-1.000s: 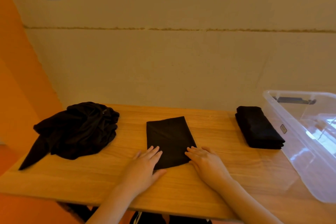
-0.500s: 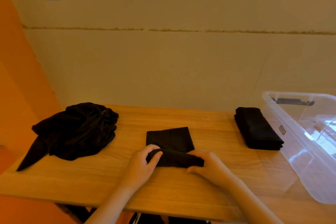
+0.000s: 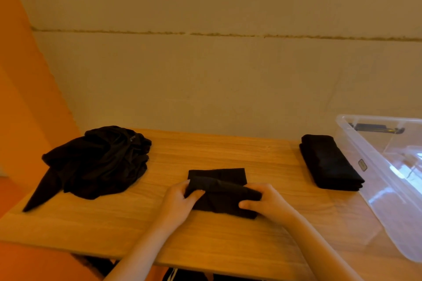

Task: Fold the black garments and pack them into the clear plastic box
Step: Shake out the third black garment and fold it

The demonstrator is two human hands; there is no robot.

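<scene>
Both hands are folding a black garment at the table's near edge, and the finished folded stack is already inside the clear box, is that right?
Not quite. The head view shows the folded stack on the table beside the clear box, not inside. Both hands, left and right, do grip the garment.

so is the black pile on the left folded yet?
No. The black pile lies crumpled and loose on the wooden table, one end trailing toward the near edge; neither hand touches it.
</scene>
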